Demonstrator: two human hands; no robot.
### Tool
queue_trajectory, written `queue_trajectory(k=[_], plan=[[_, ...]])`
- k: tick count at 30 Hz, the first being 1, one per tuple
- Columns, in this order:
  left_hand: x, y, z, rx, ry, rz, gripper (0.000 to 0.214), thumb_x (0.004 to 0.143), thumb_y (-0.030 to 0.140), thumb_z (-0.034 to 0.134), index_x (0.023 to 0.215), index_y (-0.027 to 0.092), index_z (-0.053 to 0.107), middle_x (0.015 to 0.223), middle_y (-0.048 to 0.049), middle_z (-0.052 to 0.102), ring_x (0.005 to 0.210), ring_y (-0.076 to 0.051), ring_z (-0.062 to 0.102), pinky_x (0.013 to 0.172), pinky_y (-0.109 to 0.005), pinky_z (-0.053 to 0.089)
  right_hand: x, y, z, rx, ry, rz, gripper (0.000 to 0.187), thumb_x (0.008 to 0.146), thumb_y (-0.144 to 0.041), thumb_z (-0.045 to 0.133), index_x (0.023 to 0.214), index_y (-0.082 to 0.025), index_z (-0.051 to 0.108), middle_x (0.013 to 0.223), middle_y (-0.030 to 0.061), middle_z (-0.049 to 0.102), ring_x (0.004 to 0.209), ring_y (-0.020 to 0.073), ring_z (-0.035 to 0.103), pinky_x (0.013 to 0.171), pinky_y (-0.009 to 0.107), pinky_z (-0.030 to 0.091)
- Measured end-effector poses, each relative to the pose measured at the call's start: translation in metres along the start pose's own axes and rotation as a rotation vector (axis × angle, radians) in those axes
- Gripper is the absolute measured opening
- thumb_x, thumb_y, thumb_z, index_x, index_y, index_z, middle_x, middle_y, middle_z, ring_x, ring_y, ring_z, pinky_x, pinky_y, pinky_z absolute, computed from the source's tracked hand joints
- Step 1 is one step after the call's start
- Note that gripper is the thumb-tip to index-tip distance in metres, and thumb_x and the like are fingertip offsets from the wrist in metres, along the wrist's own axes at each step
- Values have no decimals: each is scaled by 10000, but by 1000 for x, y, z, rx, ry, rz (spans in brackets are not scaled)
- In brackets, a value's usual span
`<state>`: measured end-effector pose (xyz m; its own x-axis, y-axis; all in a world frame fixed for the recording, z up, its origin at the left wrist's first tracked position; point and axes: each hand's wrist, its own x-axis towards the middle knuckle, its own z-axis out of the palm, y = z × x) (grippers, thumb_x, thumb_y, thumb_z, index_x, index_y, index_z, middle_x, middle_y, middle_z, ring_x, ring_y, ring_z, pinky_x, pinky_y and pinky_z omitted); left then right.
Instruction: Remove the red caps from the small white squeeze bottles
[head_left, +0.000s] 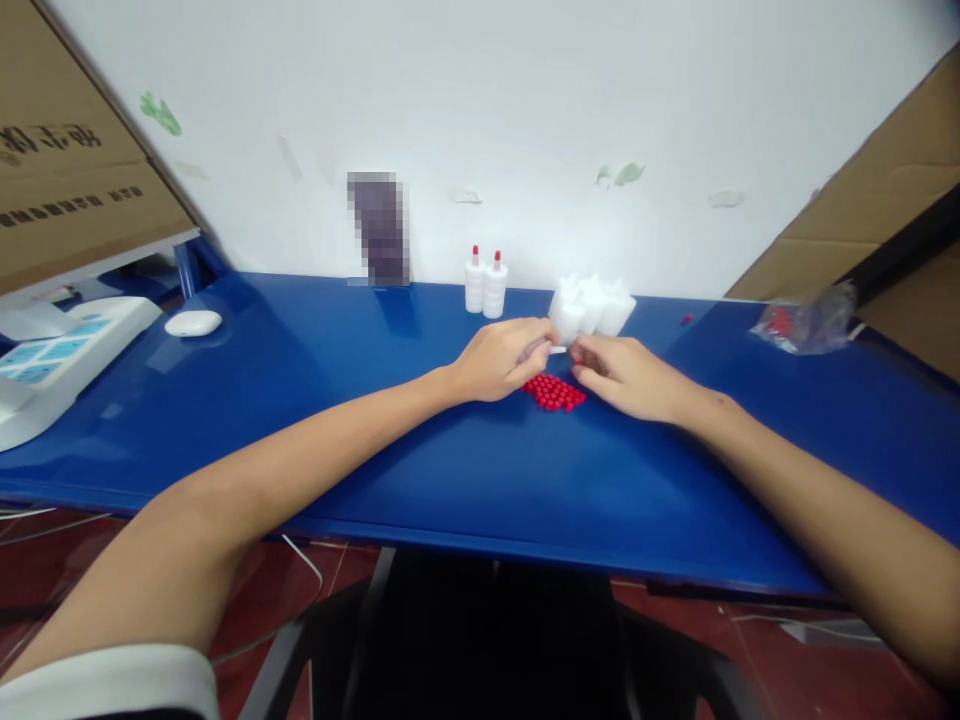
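My left hand (504,360) is closed around a small white pointed nozzle (557,349), its tip sticking out to the right; anything more of it is hidden in my fingers. Just right of that tip, my right hand (631,376) pinches a small red cap (577,364) between thumb and fingers. A heap of red caps (553,393) lies on the table between and below both hands. Behind them stands a cluster of white bottles (596,305). Farther left, by the wall, two white bottles (484,290) stand upright with red caps on their nozzles.
The blue table (465,480) backs onto a white wall. One loose red piece (687,319) lies to the right, before a clear plastic bag (806,322) with red contents. A white mouse-shaped object (193,323) and a white device (67,360) occupy the left.
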<state>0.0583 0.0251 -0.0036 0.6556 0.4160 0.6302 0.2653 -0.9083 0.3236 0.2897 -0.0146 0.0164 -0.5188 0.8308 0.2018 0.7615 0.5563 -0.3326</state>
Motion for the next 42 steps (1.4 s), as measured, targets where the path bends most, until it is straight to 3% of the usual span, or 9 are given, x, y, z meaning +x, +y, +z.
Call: queue_trajectory(k=[13, 27, 42], plan=[[4, -8, 1, -105, 61, -169, 249, 1014, 306, 402, 970, 178, 611, 799, -3, 651, 691, -133, 546, 698, -280, 412, 1, 2, -1, 64, -94, 89, 105, 879, -307, 543, 936, -227, 581, 660, -39, 585, 585, 152, 530, 598, 289, 353], [5, -9, 2, -117, -19, -177, 235, 994, 278, 410, 949, 171, 614, 755, 9, 622, 659, -124, 525, 673, -273, 392, 0, 4, 0, 31, -133, 30, 105, 883, -236, 492, 954, -234, 569, 707, -35, 630, 625, 151, 539, 643, 297, 358], [5, -8, 2, -107, -46, -175, 266, 1000, 317, 409, 944, 172, 625, 773, -7, 641, 678, -132, 548, 665, -275, 409, -1, 1, 0, 132, -142, 25, 188, 946, -352, 522, 1003, -231, 653, 715, -23, 640, 606, 144, 545, 631, 298, 381]])
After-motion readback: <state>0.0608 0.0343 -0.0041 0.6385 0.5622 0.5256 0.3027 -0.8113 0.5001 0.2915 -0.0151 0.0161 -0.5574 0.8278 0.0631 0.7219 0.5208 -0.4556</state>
